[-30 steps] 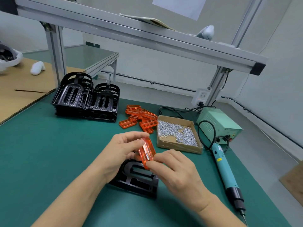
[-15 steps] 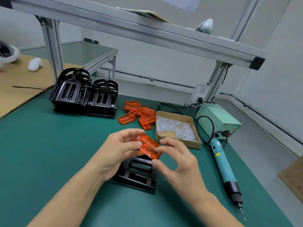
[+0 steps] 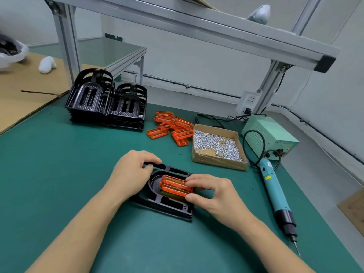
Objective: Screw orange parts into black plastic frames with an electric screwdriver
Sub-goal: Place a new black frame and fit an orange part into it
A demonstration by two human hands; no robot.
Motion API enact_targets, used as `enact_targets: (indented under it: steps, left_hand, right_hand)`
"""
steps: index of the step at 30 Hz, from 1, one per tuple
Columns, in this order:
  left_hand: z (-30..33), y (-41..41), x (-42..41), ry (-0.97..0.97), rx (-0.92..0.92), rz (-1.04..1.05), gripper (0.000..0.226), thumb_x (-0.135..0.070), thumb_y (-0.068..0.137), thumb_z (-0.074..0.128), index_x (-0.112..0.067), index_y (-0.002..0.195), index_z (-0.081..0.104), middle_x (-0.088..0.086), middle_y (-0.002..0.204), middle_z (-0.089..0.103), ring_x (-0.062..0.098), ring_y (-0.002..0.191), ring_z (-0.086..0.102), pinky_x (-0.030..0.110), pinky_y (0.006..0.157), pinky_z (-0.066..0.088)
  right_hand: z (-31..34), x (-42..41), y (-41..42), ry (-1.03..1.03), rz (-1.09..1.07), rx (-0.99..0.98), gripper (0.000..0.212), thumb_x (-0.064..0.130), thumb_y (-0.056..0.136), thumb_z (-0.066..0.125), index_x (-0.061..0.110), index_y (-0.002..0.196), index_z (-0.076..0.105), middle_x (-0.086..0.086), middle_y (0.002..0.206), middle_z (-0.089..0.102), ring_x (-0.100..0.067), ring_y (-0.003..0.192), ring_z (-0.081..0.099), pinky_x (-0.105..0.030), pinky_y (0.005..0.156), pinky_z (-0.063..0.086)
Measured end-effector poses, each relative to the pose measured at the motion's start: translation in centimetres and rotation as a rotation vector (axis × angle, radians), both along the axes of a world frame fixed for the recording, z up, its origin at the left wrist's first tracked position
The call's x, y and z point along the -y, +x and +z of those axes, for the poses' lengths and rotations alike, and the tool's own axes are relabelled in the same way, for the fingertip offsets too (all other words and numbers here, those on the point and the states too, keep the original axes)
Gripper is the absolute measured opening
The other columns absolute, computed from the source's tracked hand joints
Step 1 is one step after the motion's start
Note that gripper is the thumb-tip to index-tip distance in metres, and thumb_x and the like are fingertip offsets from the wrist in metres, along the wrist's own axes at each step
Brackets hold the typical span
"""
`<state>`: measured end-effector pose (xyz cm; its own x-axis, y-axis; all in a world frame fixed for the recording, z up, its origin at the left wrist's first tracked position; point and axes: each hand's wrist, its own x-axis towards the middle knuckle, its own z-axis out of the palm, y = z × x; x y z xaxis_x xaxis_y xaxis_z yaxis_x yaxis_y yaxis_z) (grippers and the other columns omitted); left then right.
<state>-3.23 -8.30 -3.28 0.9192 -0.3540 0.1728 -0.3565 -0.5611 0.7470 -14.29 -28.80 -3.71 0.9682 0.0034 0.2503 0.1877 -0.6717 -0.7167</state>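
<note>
Orange part (image 3: pixel 175 185) was up in both hands 0.5 s ago, above the black frame (image 3: pixel 167 201); now it's down in the frame's recess, so seating looks about done & screws come next. Left hand (image 3: pixel 132 174) grips the frame's far-left rim, fingers curled. Right hand (image 3: pixel 213 194) pinches the part's right end w/ thumb & fingers. Frame lies mid-table, near the front edge. Screw box (image 3: pixel 218 165) and electric screwdriver (image 3: pixel 275 196) sit toward the table's right edge, untouched.
</note>
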Motion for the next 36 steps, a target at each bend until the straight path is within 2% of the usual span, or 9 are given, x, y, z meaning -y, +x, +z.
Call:
enact_targets:
  steps: [4, 8, 14, 19, 23, 26, 29, 34, 36]
  left_hand:
    - [-0.2, 0.1, -0.2, 0.061, 0.014, 0.021, 0.032, -0.005, 0.088, 0.054, -0.027, 0.1, 0.074, -0.007, 0.111, 0.068, 0.014, 0.112, 0.055, 0.035, 0.098, 0.043]
    - [-0.3, 0.1, -0.2, 0.091, 0.03, 0.036, 0.032, -0.009, 0.089, 0.052, -0.032, 0.097, 0.073, -0.004, 0.109, 0.068, 0.015, 0.107, 0.056, 0.038, 0.095, 0.045]
    - [-0.4, -0.4, 0.1, 0.116, 0.173, -0.003, 0.026, -0.012, 0.087, 0.057, -0.029, 0.098, 0.073, -0.011, 0.104, 0.068, 0.015, 0.106, 0.05, 0.037, 0.096, 0.036]
    - [-0.3, -0.9, 0.4, 0.147, 0.271, -0.129, 0.011, -0.039, 0.082, 0.065, -0.035, 0.092, 0.07, -0.02, 0.102, 0.064, 0.004, 0.108, 0.048, 0.032, 0.098, 0.023]
    - [-0.5, -0.9, 0.5, 0.216, 0.232, -0.173, 0.032, -0.05, 0.076, 0.069, -0.037, 0.105, 0.067, -0.021, 0.112, 0.062, 0.003, 0.11, 0.047, 0.032, 0.101, 0.027]
    - [-0.7, -0.9, 0.6, 0.242, 0.218, -0.165, 0.041, -0.052, 0.074, 0.069, -0.04, 0.113, 0.063, -0.021, 0.114, 0.061, 0.005, 0.106, 0.047, 0.031, 0.096, 0.033]
    - [-0.9, -0.7, 0.6, 0.274, 0.239, -0.125, 0.035, -0.048, 0.081, 0.064, -0.042, 0.115, 0.061, -0.018, 0.114, 0.062, 0.008, 0.107, 0.045, 0.031, 0.094, 0.033]
    - [-1.3, -0.3, 0.8, 0.285, 0.249, -0.065, 0.028, -0.039, 0.089, 0.058, -0.044, 0.116, 0.06, -0.015, 0.108, 0.062, 0.012, 0.106, 0.043, 0.032, 0.092, 0.031]
    - [-1.5, -0.3, 0.9, 0.287, 0.263, -0.052, 0.027, -0.039, 0.09, 0.058, -0.044, 0.116, 0.061, -0.015, 0.107, 0.062, 0.012, 0.105, 0.043, 0.032, 0.092, 0.03]
  right_hand:
    - [0.3, 0.0, 0.6, -0.109, 0.037, -0.069, 0.025, 0.024, 0.081, 0.078, 0.02, 0.105, 0.076, 0.021, 0.11, 0.064, 0.007, 0.109, 0.056, -0.01, 0.098, 0.037]
    - [0.8, 0.2, 0.9, -0.225, 0.075, -0.105, 0.027, 0.024, 0.082, 0.077, 0.021, 0.108, 0.074, 0.02, 0.114, 0.063, 0.004, 0.109, 0.055, -0.008, 0.097, 0.036]
    - [1.7, 0.2, 1.2, -0.301, 0.116, -0.177, 0.034, 0.027, 0.082, 0.075, 0.023, 0.116, 0.069, 0.013, 0.114, 0.062, -0.003, 0.093, 0.056, -0.024, 0.09, 0.045]
    - [1.4, 0.4, 1.1, -0.271, 0.056, -0.211, 0.044, 0.032, 0.079, 0.079, 0.027, 0.12, 0.066, 0.019, 0.101, 0.05, 0.001, 0.083, 0.049, -0.012, 0.076, 0.037]
    - [1.4, 0.6, 1.0, -0.222, 0.009, -0.249, 0.046, 0.034, 0.076, 0.081, 0.028, 0.12, 0.067, 0.01, 0.09, 0.054, -0.003, 0.076, 0.048, -0.019, 0.075, 0.042]
    - [1.7, 0.5, 1.0, -0.285, 0.026, -0.222, 0.044, 0.037, 0.077, 0.08, 0.027, 0.118, 0.068, 0.012, 0.087, 0.053, -0.002, 0.079, 0.049, -0.018, 0.075, 0.041]
    - [1.8, 0.3, 1.1, -0.331, 0.036, -0.214, 0.041, 0.036, 0.077, 0.078, 0.026, 0.116, 0.068, 0.012, 0.088, 0.053, -0.004, 0.082, 0.05, -0.02, 0.078, 0.041]
    - [1.7, 0.5, 1.3, -0.1, 0.017, -0.329, 0.039, 0.024, 0.076, 0.082, 0.022, 0.113, 0.07, 0.012, 0.077, 0.056, -0.002, 0.066, 0.049, -0.016, 0.069, 0.042]
    - [1.5, 0.6, 1.2, -0.086, 0.025, -0.307, 0.037, 0.023, 0.077, 0.082, 0.022, 0.111, 0.069, 0.012, 0.072, 0.054, 0.0, 0.061, 0.047, -0.013, 0.064, 0.04]
